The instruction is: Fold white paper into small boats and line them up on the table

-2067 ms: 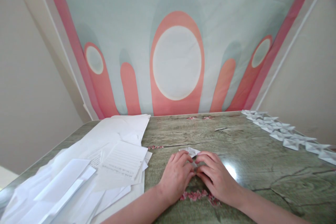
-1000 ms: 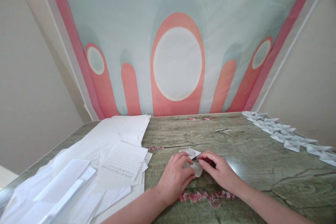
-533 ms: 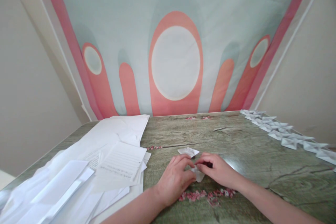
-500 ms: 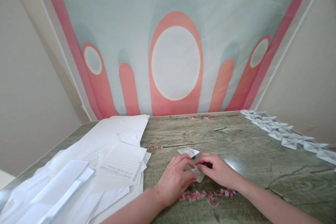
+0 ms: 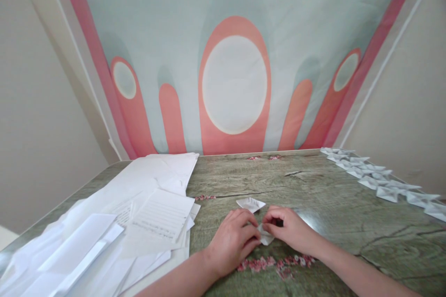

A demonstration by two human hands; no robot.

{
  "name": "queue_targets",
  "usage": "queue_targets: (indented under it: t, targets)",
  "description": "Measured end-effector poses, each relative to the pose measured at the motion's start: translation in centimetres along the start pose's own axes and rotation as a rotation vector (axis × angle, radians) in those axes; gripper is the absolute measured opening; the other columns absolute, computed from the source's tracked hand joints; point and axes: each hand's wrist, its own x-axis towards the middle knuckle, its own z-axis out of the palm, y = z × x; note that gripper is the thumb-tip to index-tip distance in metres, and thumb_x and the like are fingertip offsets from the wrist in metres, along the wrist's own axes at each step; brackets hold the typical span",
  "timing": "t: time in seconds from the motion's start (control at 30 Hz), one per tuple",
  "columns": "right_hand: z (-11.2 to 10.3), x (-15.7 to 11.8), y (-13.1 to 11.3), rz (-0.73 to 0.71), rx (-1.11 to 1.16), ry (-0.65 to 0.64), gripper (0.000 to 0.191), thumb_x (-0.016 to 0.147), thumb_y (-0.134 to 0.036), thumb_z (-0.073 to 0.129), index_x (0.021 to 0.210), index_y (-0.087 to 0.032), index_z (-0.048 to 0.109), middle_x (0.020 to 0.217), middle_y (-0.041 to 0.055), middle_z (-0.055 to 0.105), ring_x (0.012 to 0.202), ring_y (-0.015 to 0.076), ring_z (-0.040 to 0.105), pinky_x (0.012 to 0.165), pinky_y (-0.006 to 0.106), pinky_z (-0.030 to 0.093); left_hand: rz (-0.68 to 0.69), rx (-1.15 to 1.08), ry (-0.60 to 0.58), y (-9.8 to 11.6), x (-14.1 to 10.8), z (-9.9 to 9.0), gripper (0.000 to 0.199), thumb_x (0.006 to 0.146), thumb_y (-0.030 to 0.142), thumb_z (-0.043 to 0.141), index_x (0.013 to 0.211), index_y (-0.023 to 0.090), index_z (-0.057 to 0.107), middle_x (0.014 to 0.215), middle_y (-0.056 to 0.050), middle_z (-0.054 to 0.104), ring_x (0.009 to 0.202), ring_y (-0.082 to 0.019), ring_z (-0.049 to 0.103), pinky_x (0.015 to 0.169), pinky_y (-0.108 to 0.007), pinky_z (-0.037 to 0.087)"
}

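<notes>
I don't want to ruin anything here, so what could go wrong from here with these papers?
The small paper is between the fingers of the left hand and right hand, so uneven pressure might crumple or tear it. The folded piece lies just beyond them and could get nudged. The boat-shaped papers sit close to the edge of the table, so a bump might send some off.
</notes>
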Motion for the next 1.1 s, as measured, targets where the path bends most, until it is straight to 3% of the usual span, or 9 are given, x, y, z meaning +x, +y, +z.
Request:
queue_targets:
  t: [0.23,0.6,1.1]
  targets:
    - [0.1,-0.16,0.29,0.001,-0.004,-0.008,0.012,0.074,-0.016,0.057,0.064,-0.018,0.064,0.066,-0.0012,0.055,0.067,0.0144,0.054,0.062,0.025,0.039,-0.065,0.002,-0.035,0.19,0.07,-0.01,0.01,0.082,0.027,0.06,0.09,0.021,0.06,0.093,-0.003,0.06,0.09,-0.018,0.053,0.08,-0.029,0.04]
    - [-0.04,-0.21,-0.1,0.024,-0.016,-0.016,0.012,0.075,-0.015,0.056,0.064,-0.017,0.062,0.067,-0.0014,0.055,0.067,0.0134,0.054,0.062,0.023,0.038,-0.133,-0.022,-0.008,0.01,-0.07,0.24,0.019,0.079,0.032,0.064,0.093,0.02,0.057,0.094,-0.004,0.061,0.091,-0.02,0.053,0.082,-0.032,0.04]
    - [-0.14,-0.19,-0.36,0.03,-0.004,-0.029,0.014,0.076,-0.015,0.055,0.068,-0.018,0.065,0.069,-0.0008,0.057,0.069,0.014,0.055,0.064,0.024,0.038,-0.134,0.0,-0.02,-0.26,-0.14,0.34,0.025,0.079,0.033,0.064,0.101,0.022,0.06,0.096,-0.004,0.061,0.091,-0.021,0.054,0.081,-0.033,0.041]
